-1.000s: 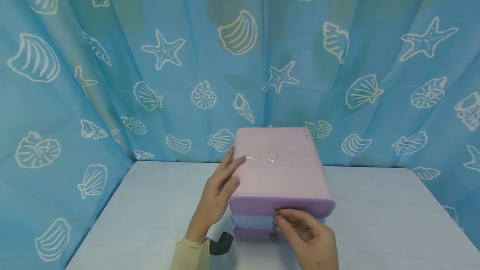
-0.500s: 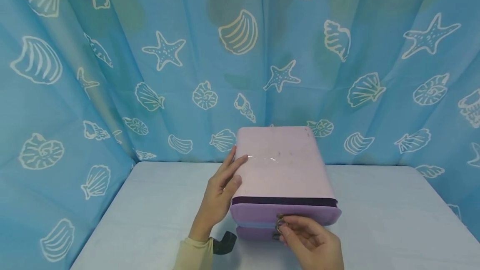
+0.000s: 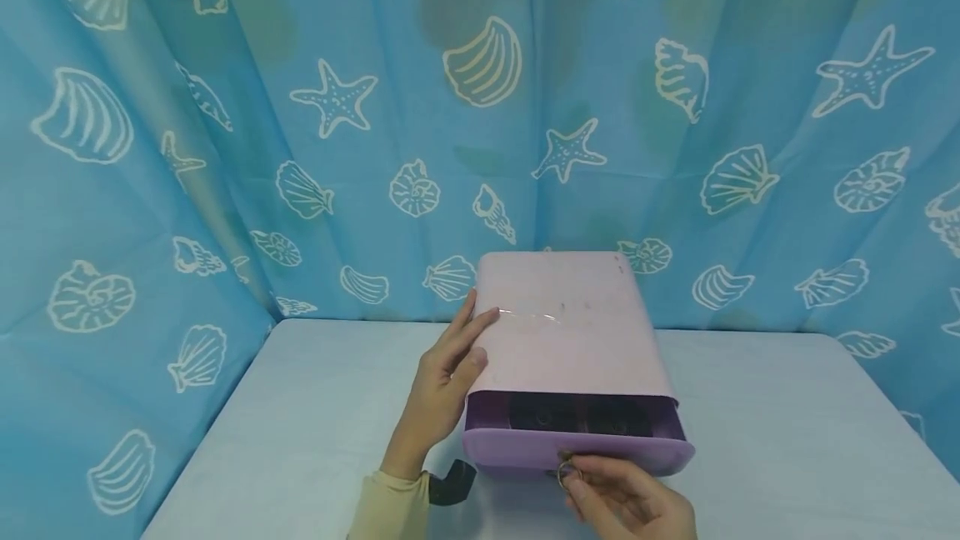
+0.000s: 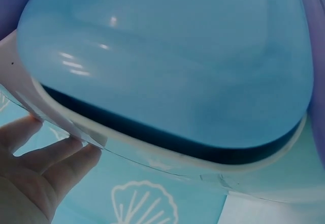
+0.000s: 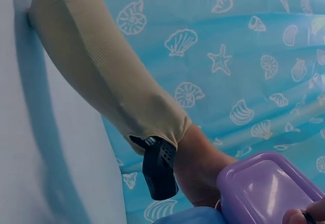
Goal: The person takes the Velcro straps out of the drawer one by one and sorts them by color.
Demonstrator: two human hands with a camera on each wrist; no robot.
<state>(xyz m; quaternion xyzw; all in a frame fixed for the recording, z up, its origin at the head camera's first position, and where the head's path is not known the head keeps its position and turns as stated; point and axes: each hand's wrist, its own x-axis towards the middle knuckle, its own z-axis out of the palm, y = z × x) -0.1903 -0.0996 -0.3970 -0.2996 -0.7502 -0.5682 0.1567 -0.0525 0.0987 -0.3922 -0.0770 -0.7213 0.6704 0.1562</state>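
Note:
A small chest of drawers (image 3: 562, 340) with a pale pink top stands on the table. Its purple top drawer (image 3: 510, 448) is partly pulled out, with dark objects (image 3: 543, 412) lying inside. My left hand (image 3: 435, 390) rests flat against the chest's left side, fingertips on the top's edge. With thumb and finger, my right hand (image 3: 633, 498) pinches the ring pull (image 3: 564, 473) on the purple drawer's front. The left wrist view shows the blue middle drawer (image 4: 177, 71) from close up, beside the fingers of my left hand (image 4: 45, 173).
A white table (image 3: 345, 398) carries the chest. Behind and beside it hangs a blue curtain (image 3: 420, 132) with shell and starfish prints. A black wrist-worn device (image 3: 452, 483) sticks out from the left sleeve (image 3: 390, 507).
The purple top drawer has slid out toward me from closed, baring the dark objects inside. My right hand moved nearer with the ring pull; my left hand stayed against the chest.

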